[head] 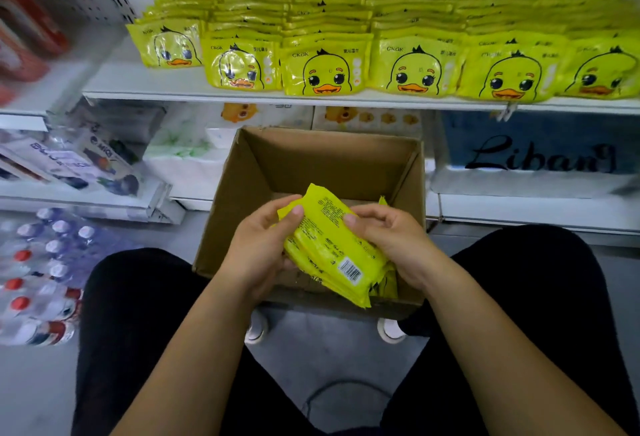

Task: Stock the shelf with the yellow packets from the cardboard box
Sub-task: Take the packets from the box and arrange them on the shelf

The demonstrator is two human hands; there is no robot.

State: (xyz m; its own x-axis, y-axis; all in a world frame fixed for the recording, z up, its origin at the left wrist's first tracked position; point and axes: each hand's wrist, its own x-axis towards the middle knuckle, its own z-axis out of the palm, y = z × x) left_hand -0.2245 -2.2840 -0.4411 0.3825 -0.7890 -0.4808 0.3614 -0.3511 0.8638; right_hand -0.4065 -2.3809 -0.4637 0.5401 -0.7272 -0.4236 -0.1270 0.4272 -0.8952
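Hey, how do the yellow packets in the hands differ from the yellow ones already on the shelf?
The held packets show their printed backs with a barcode; the shelf packets show duck faces. The held packets lie slanted in a bundle, gripped by the left hand and right hand over the cardboard box; the shelf packets stand in rows on the shelf. Both are glossy yellow.
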